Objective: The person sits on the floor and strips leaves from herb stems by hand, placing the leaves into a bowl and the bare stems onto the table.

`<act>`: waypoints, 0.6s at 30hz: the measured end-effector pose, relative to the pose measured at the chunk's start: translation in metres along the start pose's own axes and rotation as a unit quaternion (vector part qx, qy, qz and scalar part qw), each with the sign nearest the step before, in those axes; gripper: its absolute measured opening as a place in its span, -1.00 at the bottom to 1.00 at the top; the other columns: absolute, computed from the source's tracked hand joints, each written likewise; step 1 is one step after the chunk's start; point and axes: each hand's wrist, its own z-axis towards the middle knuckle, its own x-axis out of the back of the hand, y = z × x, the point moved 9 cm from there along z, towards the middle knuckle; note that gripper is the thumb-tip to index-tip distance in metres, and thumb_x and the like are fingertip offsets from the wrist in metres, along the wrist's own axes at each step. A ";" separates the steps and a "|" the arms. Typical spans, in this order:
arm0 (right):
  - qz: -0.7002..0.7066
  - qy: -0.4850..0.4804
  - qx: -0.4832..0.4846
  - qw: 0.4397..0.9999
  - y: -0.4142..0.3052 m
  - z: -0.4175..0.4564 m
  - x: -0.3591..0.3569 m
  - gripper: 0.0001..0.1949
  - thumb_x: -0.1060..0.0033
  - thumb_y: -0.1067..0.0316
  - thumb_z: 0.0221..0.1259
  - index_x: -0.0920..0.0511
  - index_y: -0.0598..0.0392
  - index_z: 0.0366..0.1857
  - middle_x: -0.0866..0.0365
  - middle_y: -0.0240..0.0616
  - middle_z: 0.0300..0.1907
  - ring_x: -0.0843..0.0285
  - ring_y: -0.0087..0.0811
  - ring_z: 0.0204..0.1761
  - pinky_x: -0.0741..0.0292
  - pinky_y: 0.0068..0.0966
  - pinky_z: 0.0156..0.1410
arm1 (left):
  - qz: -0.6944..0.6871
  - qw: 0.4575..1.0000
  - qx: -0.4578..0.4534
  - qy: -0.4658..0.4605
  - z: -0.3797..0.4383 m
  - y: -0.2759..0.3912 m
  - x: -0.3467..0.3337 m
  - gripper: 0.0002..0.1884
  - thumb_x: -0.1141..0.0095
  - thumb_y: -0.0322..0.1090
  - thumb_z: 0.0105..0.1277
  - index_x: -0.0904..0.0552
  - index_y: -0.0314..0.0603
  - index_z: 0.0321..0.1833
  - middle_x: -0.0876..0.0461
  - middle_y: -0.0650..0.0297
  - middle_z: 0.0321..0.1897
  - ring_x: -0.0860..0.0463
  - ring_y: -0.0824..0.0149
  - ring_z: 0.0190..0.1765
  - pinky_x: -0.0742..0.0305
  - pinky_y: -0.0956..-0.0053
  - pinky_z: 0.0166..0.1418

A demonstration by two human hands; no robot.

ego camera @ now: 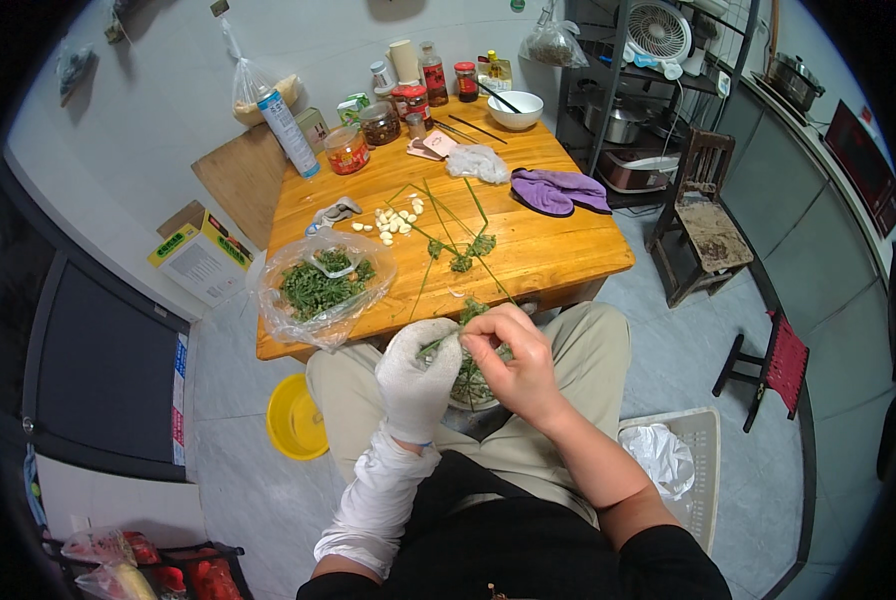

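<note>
My left hand [421,379], in a white knit glove, is closed around a green plant stem. The bare fingers of my right hand [511,356] pinch the same plant beside the glove. One green head [474,309] shows just beyond my fingertips. Below both hands, between my knees, a container of green plant pieces [472,386] is partly hidden. On the wooden table [545,251] lie long stalks with green flower heads [460,262]. Peeled garlic cloves [394,223] lie to their left. A clear plastic bag [379,279] at the table's left corner holds small green heads.
Jars and bottles [380,124], a white bowl [515,111] and a purple cloth [560,192] stand or lie on the table. A yellow basin [296,417] is on the floor at left. A plastic basket [707,480], a red-seated stool [784,356] and a wooden chair [710,232] are at right.
</note>
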 end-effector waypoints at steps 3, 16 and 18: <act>0.011 -0.016 0.019 1.000 -0.008 -0.003 -0.002 -0.92 -0.36 0.57 0.07 -0.64 0.22 -0.36 -0.60 -0.20 -0.37 -0.56 -0.27 -0.33 -0.50 -0.45 -0.24 | 0.040 0.999 -0.014 0.025 0.003 0.003 0.004 -0.85 -0.29 -0.57 0.22 -0.70 -0.36 -0.15 -0.72 0.19 -0.25 -0.68 0.43 -0.19 -0.58 0.55 -0.09; -0.016 0.046 -0.011 0.999 0.002 0.005 0.014 -0.85 -0.39 0.55 0.08 -0.67 0.22 -0.25 -0.59 -0.23 -0.37 -0.55 -0.41 -0.38 -0.48 -0.54 -0.29 | -0.082 0.993 0.076 0.042 0.002 -0.003 0.007 -0.81 -0.29 -0.60 0.24 -0.67 -0.42 -0.10 -0.71 0.20 -0.18 -0.66 0.45 -0.13 -0.58 0.57 -0.03; -0.018 0.030 -0.031 0.999 0.006 0.005 0.011 -0.83 -0.40 0.55 0.08 -0.67 0.24 -0.23 -0.59 -0.28 -0.36 -0.52 -0.49 -0.37 -0.47 -0.59 -0.27 | -0.081 0.993 0.071 0.040 0.001 -0.003 0.007 -0.81 -0.28 -0.60 0.24 -0.67 -0.42 -0.09 -0.71 0.19 -0.17 -0.66 0.45 -0.12 -0.58 0.57 -0.02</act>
